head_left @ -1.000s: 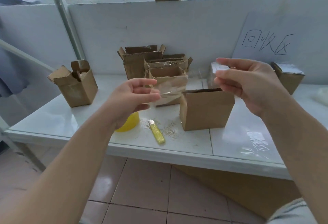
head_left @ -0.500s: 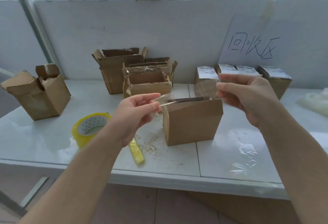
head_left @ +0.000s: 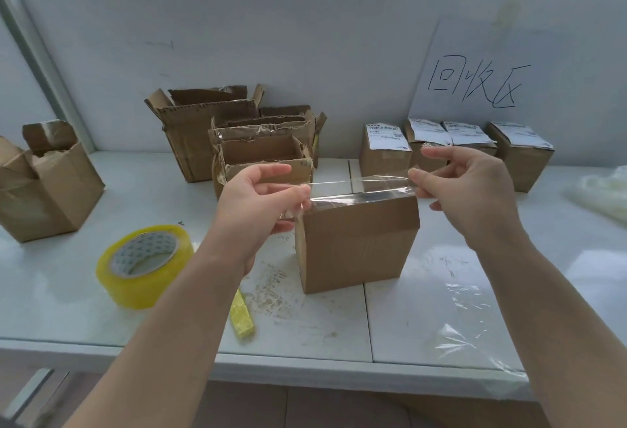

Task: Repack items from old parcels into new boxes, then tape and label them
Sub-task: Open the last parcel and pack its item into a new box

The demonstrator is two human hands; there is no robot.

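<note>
One white table (head_left: 441,292) carried all of it. At its back stood a huddle of torn-open parcels (head_left: 237,136), with a row of labelled boxes (head_left: 385,153) to their right and one more open carton (head_left: 44,183) well apart at the far left. The closed box (head_left: 356,244) stood upright near the front edge, between the two forearms, its long top edge running left to right. A yellow roll (head_left: 146,264) lay tilted to its left, clear of the work.

The left hand (head_left: 258,200) hovered by the box's upper left corner and the right hand (head_left: 471,190) by the upper right, about equally near. Each pinched one end of a clear strip (head_left: 359,186) between thumb and forefinger, the other fingers loose and holding nothing. The strip was stretched taut, its long axis left to right, in line with the box top and just above it. Whether its near edge touched the cardboard could not be told. The box lay straight below the fingers, so the coming move looked like a plain drop onto the top seam, the ends left over to fold down each side. Nothing stood between strip and box. The parcels sat just behind the left hand. A small yellow cutter (head_left: 241,315) lay by the left forearm and crumpled film (head_left: 464,326) to the right, both out of the way.
</note>
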